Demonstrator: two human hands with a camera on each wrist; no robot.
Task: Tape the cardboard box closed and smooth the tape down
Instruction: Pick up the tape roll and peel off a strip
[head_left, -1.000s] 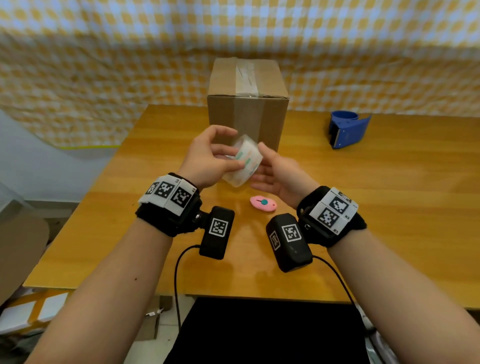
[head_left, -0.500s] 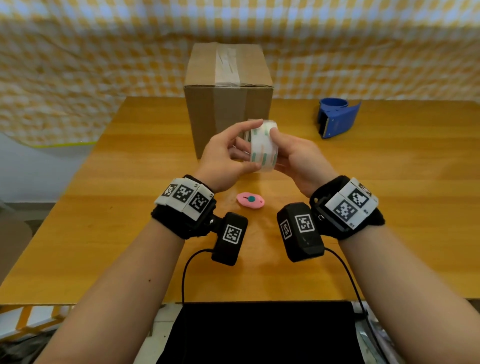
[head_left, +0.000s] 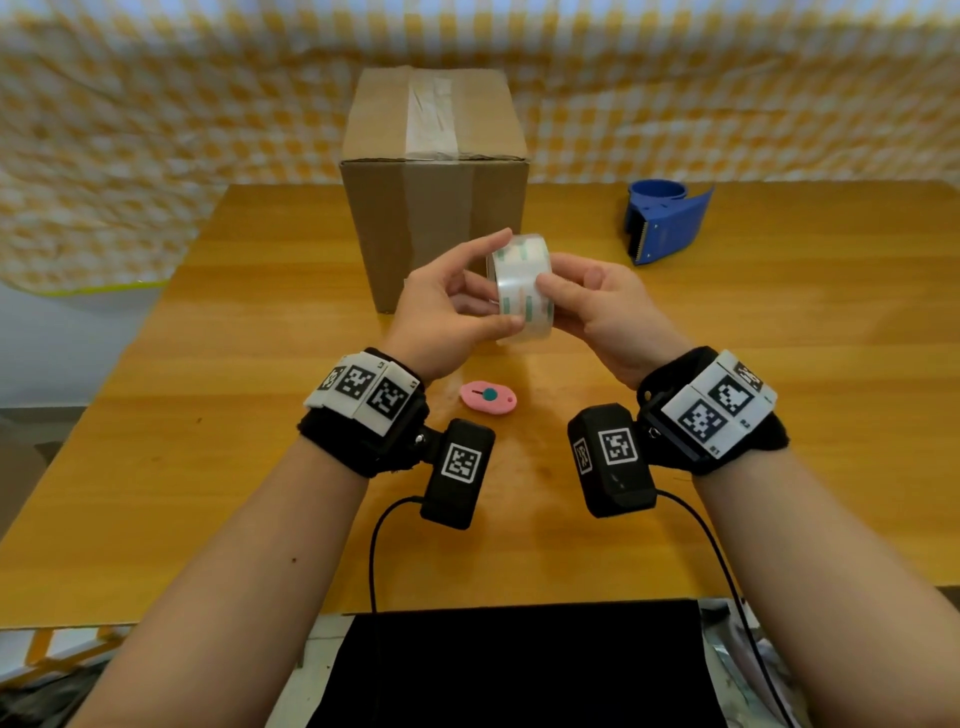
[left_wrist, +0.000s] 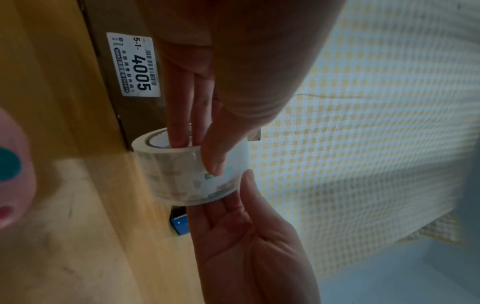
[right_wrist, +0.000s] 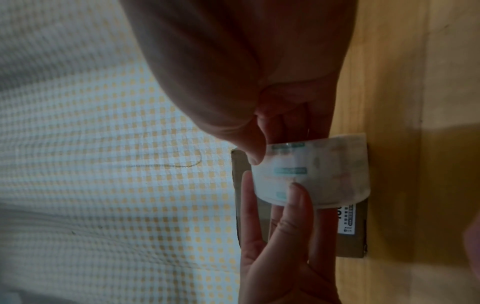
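A closed cardboard box (head_left: 434, 208) stands at the back of the wooden table (head_left: 779, 364), with an old strip of clear tape (head_left: 431, 119) along its top seam. Both hands hold a roll of clear tape (head_left: 522, 291) in the air in front of the box. My left hand (head_left: 491, 291) has fingers inside the core (left_wrist: 182, 139) and its thumb on the outer face. My right hand (head_left: 558, 306) pinches the roll's other side, with its thumb (right_wrist: 254, 152) on the outer tape surface. The roll (right_wrist: 311, 172) stands on edge. I see no loose tape end.
A pink utility cutter (head_left: 488, 397) lies on the table below my hands. A blue tape dispenser (head_left: 665, 221) sits at the back right. A white label (left_wrist: 135, 63) is on the box's side. Checked cloth (head_left: 156, 130) hangs behind the table.
The roll has turned from a slanted position to standing on edge, and my right hand has closed from open fingers onto its side. In the last half second the hands barely moved.
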